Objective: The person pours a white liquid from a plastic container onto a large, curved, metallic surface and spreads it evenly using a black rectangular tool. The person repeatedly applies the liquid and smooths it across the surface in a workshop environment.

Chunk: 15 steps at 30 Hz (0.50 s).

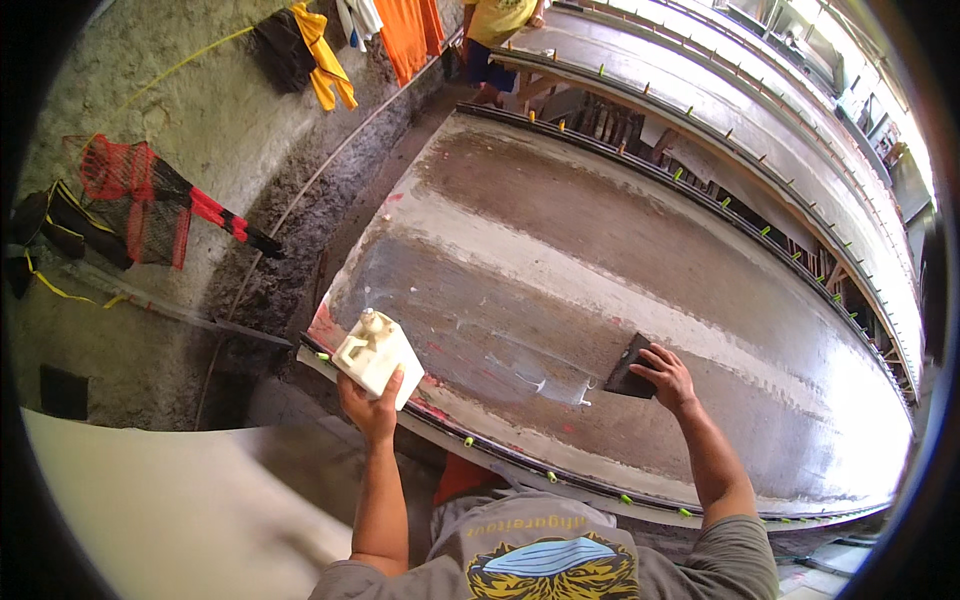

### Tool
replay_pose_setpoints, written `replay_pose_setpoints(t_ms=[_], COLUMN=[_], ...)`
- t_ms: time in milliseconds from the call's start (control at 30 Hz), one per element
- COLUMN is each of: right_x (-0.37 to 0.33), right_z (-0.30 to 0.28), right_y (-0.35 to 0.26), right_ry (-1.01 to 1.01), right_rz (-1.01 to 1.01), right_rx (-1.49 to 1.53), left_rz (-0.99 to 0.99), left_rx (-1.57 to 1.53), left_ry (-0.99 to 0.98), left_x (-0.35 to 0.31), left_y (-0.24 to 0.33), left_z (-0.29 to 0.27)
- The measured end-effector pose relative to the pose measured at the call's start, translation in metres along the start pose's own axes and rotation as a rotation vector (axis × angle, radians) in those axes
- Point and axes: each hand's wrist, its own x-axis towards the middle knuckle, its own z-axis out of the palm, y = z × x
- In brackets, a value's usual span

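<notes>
In my left hand is an off-white plastic jug with a handle and a narrow neck, gripped near its lower end and tilted over the near left corner of a long table. My right hand grasps a dark, flat rectangular block, which lies against the table's surface. Between the two hands a wet, shiny smear with whitish streaks spreads over the grey-brown tabletop. A pale band runs lengthwise across the top.
Green and orange pegs line the table's dark edge rails. Beyond it stand more long tables. A person in a yellow shirt is at the far end. Clothes and red-black netting hang along the left wall. A pale sheet lies lower left.
</notes>
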Motion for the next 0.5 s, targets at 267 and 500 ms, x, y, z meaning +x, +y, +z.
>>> replay_pose_setpoints(t_ms=[267, 500], right_x=[0.132, 0.355], right_z=[0.011, 0.049], right_y=[-0.123, -0.288], right_ry=[0.191, 0.292], right_rz=[-0.155, -0.275], right_rx=[0.204, 0.167], left_rz=[-0.057, -0.062], left_rx=[0.038, 0.018], left_ry=[0.082, 0.199], left_x=[-0.009, 0.014], left_y=[-0.004, -0.039], left_z=[-0.009, -0.029])
